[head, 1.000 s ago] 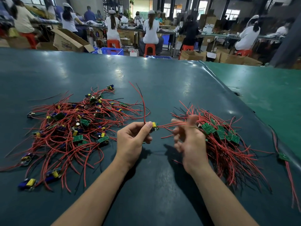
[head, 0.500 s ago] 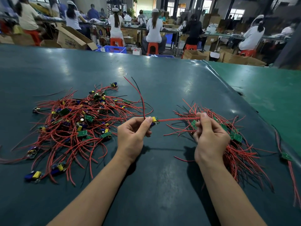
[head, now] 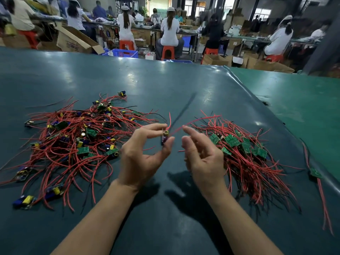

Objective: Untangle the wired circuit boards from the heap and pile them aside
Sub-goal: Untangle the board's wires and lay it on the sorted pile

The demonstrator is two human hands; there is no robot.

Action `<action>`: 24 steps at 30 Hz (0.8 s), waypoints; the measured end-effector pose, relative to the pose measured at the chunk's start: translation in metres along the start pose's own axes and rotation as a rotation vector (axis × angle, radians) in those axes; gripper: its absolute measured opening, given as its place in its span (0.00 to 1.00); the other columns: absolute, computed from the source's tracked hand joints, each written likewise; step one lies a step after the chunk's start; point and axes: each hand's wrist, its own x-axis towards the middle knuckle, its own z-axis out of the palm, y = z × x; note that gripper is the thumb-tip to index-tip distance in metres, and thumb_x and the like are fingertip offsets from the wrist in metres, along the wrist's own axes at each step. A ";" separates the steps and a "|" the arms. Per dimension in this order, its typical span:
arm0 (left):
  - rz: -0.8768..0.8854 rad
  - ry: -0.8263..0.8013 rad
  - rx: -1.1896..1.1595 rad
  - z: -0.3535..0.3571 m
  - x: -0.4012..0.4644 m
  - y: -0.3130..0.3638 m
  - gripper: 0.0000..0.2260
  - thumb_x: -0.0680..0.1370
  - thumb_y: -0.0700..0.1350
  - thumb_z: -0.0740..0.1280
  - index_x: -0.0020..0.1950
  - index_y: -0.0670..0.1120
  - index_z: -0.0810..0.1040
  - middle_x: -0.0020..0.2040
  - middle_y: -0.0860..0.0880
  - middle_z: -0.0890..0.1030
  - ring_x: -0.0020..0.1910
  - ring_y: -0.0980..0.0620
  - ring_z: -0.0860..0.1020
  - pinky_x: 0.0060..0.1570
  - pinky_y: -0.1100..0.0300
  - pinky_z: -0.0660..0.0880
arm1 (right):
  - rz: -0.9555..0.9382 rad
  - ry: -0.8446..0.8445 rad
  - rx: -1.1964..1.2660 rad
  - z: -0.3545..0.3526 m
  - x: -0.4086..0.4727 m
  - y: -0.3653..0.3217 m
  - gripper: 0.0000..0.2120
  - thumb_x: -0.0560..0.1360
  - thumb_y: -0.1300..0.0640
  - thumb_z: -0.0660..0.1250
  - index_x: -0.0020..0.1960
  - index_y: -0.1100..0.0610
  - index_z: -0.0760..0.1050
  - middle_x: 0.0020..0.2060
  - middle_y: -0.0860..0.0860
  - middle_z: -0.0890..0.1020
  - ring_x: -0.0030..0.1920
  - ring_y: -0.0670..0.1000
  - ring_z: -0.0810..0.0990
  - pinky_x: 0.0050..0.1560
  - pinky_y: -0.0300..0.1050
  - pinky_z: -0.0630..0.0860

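Note:
A tangled heap of small circuit boards with red and black wires lies on the left of the dark green table. A tidier pile of boards with their wires trailing toward me lies on the right. My left hand is raised between them and pinches one small board between thumb and fingertips, its red and black wires blurred above. My right hand hovers just right of it, fingers loosely curled, and holds nothing.
One loose board with long red wires lies at the table's right edge. A lighter green table adjoins on the right. Beyond the far edge are seated workers on red stools, cardboard boxes and a blue crate.
My right hand has let go of the board's wires and come back toward the left hand. The left hand has lifted and turned the board, and its wires have swung upward.

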 end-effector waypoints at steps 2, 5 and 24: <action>0.064 -0.117 0.051 -0.001 0.001 0.000 0.09 0.73 0.41 0.75 0.48 0.37 0.80 0.52 0.43 0.82 0.52 0.44 0.81 0.51 0.45 0.77 | -0.006 -0.047 0.000 0.002 -0.001 0.000 0.10 0.74 0.45 0.68 0.55 0.42 0.79 0.37 0.51 0.80 0.33 0.47 0.75 0.30 0.47 0.72; 0.140 -0.242 0.158 0.000 0.004 0.000 0.11 0.75 0.46 0.74 0.49 0.38 0.82 0.52 0.45 0.83 0.52 0.46 0.80 0.51 0.43 0.75 | 0.014 -0.034 0.045 0.002 0.002 -0.001 0.07 0.76 0.55 0.70 0.52 0.48 0.82 0.38 0.49 0.80 0.33 0.47 0.78 0.32 0.40 0.72; -0.015 -0.264 0.228 0.014 0.002 -0.001 0.15 0.69 0.49 0.78 0.44 0.38 0.82 0.38 0.46 0.77 0.38 0.46 0.76 0.40 0.52 0.76 | 0.307 0.256 0.264 -0.002 0.013 0.001 0.04 0.73 0.63 0.74 0.40 0.58 0.84 0.30 0.46 0.82 0.30 0.43 0.76 0.31 0.35 0.71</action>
